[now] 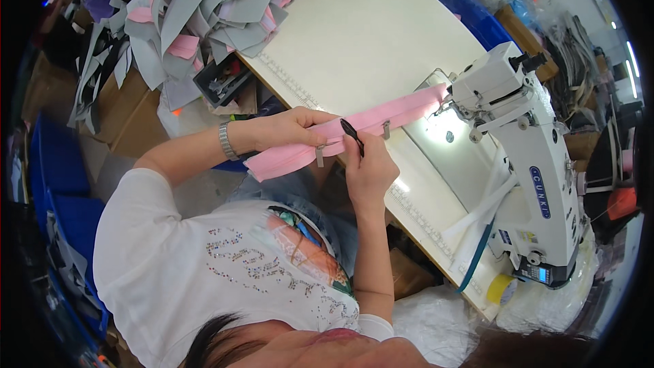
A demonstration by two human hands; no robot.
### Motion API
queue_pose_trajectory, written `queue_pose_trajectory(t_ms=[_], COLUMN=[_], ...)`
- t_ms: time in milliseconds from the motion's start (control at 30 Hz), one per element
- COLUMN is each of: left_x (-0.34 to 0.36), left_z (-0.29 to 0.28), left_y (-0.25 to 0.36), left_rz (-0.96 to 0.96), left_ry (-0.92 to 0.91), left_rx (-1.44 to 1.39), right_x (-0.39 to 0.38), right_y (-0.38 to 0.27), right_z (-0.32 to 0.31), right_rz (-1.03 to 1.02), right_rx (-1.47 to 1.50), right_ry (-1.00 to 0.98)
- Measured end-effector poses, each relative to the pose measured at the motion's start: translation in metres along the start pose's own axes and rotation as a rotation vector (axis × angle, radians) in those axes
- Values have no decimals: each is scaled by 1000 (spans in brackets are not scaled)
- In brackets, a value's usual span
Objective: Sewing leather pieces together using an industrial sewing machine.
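A long pink zipper strip [286, 158] stretches from above my lap to the sewing machine [501, 88], where its far end lies by the needle area. Two metal zipper pulls hang from it, one pull [319, 155] between my hands and another pull [386, 129] nearer the machine. My left hand [294, 127], with a watch on its wrist, pinches the strip's upper edge. Close beside it, my right hand [370, 167] is closed around black thread snips [351, 135] held against the strip. The blades are mostly hidden.
Grey and pink fabric pieces [204, 13] are heaped at the table's far left. The white worktable [368, 27] has a ruler along its near edge. A yellow tape roll [502, 289] and a teal strap [477, 255] lie near the machine's base. A blue bin [470, 17] stands behind.
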State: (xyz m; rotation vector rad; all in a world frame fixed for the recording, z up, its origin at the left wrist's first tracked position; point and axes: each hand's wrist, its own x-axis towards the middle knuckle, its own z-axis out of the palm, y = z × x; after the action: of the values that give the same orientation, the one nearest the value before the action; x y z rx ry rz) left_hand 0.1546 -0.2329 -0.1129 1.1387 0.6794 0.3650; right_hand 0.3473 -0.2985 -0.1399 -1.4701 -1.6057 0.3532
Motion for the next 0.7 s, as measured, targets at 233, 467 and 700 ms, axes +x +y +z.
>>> queue_pose_trajectory(t_ms=[233,467,700], left_x=[1,-3,-3], left_z=[-6,-6,-6], left_y=[0,0,0], left_rz=[-95,-98,-78], left_ry=[-92,-78,-92], left_rx=[30,-28,-21], right_x=[1,2,4], right_y=[12,2,3], right_z=[-7,-14,-11], right_rz=[183,226,239], right_rx=[400,62,65], right_ry=[56,20,46])
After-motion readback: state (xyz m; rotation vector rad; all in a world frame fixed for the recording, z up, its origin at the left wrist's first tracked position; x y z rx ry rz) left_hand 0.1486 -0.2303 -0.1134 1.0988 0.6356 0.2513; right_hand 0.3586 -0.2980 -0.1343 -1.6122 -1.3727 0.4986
